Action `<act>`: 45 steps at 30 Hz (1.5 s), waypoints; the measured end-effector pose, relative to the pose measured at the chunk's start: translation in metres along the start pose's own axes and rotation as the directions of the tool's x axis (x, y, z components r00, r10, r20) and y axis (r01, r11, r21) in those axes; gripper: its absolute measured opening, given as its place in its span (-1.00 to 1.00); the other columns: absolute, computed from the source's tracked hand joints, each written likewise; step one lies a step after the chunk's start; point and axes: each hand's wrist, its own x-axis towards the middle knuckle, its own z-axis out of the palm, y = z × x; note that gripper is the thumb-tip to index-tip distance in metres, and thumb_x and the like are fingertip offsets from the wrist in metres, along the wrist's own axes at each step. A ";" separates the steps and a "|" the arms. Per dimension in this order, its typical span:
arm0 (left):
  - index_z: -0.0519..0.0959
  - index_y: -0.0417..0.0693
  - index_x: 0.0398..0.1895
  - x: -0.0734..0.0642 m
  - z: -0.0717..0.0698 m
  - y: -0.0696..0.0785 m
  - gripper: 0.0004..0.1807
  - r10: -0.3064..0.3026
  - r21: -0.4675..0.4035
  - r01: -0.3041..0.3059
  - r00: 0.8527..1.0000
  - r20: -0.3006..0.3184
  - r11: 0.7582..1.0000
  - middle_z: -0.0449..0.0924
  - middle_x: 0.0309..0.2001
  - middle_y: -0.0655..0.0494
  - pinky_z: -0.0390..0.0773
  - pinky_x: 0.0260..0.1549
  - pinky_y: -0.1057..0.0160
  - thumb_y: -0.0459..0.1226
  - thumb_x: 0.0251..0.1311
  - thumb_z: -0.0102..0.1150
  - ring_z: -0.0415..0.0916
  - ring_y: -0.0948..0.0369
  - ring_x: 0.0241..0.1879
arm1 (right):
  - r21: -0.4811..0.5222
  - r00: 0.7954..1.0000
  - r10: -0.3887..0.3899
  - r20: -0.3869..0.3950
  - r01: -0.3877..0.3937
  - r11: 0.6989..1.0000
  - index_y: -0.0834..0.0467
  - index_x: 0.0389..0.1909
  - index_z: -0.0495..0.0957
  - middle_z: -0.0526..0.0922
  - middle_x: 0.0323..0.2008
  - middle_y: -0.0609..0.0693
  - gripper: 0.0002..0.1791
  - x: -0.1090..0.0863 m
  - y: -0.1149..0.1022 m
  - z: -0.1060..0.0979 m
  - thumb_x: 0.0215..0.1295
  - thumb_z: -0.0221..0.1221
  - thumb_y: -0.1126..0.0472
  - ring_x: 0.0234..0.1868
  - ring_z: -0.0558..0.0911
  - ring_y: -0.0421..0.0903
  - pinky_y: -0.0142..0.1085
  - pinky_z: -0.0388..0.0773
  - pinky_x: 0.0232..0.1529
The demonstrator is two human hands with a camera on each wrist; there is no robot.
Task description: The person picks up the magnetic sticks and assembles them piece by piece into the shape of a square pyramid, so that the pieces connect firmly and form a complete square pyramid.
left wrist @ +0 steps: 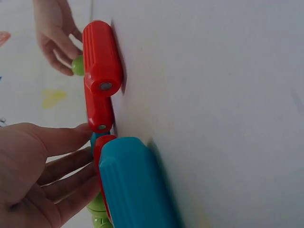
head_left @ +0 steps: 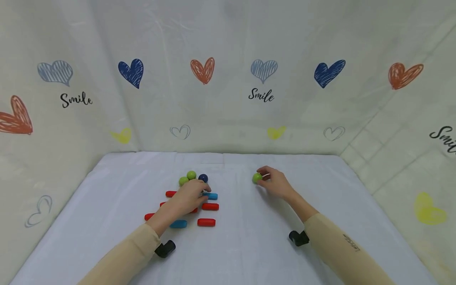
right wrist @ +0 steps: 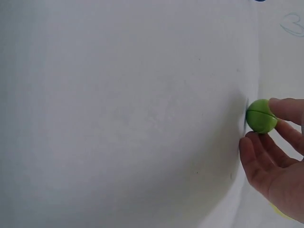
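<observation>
My right hand (head_left: pixel 276 183) pinches a green ball (head_left: pixel 257 178) between thumb and fingertips, low over the right part of the white table. A seam runs round this green ball (right wrist: pixel 261 116) in the right wrist view. My left hand (head_left: pixel 187 196) reaches over rows of red and blue rods, thumb and fingers about the near end of a blue rod (head_left: pixel 212 196). In the left wrist view, the left hand (left wrist: pixel 42 175) partly hides that rod; contact is hard to see. Beyond it lie green balls (head_left: pixel 191 175) and a dark blue ball (head_left: pixel 203 178).
Red rods (head_left: pixel 206 222) and another blue rod (head_left: pixel 179 224) lie nearer me; the left forearm covers some. A red rod (left wrist: pixel 102 57) shows a metal disc in its end. Black wrist mounts (head_left: pixel 165 249) hang beneath both sleeves. A printed cloth wall stands behind the table (head_left: pixel 246 245).
</observation>
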 end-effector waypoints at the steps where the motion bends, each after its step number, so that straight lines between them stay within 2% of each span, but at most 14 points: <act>1: 0.69 -0.09 0.06 0.001 0.000 0.001 -0.70 0.001 0.000 -0.001 1.000 0.009 1.000 0.67 -0.03 0.07 0.67 -0.07 0.20 -0.31 0.28 0.40 0.55 0.16 -0.07 | -0.005 1.000 -0.002 -0.001 0.002 1.000 0.35 0.16 0.53 0.63 0.07 0.25 -0.62 0.000 -0.001 0.000 0.35 0.28 0.36 0.04 0.65 0.18 0.00 0.59 0.02; 5: 0.70 -0.11 0.06 0.003 0.000 0.000 -0.70 0.004 -0.012 -0.004 0.999 0.035 1.000 0.68 -0.04 0.05 0.67 -0.06 0.18 -0.35 0.27 0.41 0.56 0.14 -0.07 | -0.011 1.000 0.011 -0.003 -0.011 1.000 0.34 0.12 0.56 0.64 0.07 0.24 -0.66 0.001 -0.003 0.001 0.36 0.28 0.37 0.03 0.65 0.18 -0.05 0.61 -0.04; 11: 0.70 -0.10 0.05 0.006 0.003 -0.004 -0.71 0.009 -0.003 -0.009 0.999 0.046 1.000 0.69 -0.07 0.09 0.66 -0.02 0.17 -0.36 0.26 0.41 0.56 0.14 -0.08 | -0.005 1.000 0.018 0.000 -0.018 1.000 0.33 0.10 0.57 0.65 0.06 0.21 -0.68 0.002 -0.003 0.003 0.37 0.28 0.34 0.07 0.64 0.17 -0.01 0.57 0.05; 16: 0.69 -0.09 0.04 0.009 0.005 -0.005 -0.72 0.031 -0.014 -0.030 0.998 0.051 0.999 0.69 -0.08 0.12 0.65 -0.02 0.17 -0.36 0.27 0.40 0.55 0.18 -0.12 | -0.002 1.000 0.023 0.006 -0.023 1.000 0.31 0.07 0.58 0.68 0.00 0.16 -0.68 0.002 -0.003 0.004 0.35 0.32 0.29 0.04 0.65 0.14 -0.04 0.58 0.01; 22: 0.69 -0.09 0.07 0.012 0.008 -0.001 -0.71 0.033 -0.061 -0.030 0.999 0.043 0.998 0.69 -0.09 0.13 0.65 -0.03 0.17 -0.37 0.29 0.38 0.55 0.19 -0.15 | 0.020 0.999 0.039 0.023 -0.039 0.999 0.28 0.04 0.60 0.69 -0.05 0.12 -0.68 0.000 -0.003 0.006 0.33 0.35 0.27 0.05 0.65 0.13 -0.07 0.58 -0.02; 35: 0.68 -0.06 0.07 0.021 0.011 0.004 -0.72 0.001 -0.136 0.004 0.999 0.038 0.991 0.67 -0.10 0.12 0.65 -0.08 0.16 -0.36 0.31 0.36 0.52 0.16 -0.15 | 0.129 0.999 -0.001 0.048 -0.005 0.992 0.28 -0.02 0.64 0.71 -0.06 0.12 -0.69 -0.002 -0.005 0.013 0.25 0.42 0.29 0.04 0.68 0.14 -0.02 0.61 0.05; 45: 0.68 -0.07 0.04 0.030 0.012 0.009 -0.74 0.015 -0.200 -0.014 1.000 0.005 0.980 0.68 -0.09 0.12 0.64 -0.02 0.14 -0.38 0.30 0.36 0.53 0.16 -0.14 | 0.112 0.997 0.000 0.080 -0.009 0.994 0.21 -0.06 0.66 0.72 -0.11 0.03 -0.72 -0.003 -0.015 0.020 0.22 0.44 0.31 0.01 0.68 0.07 -0.10 0.63 -0.03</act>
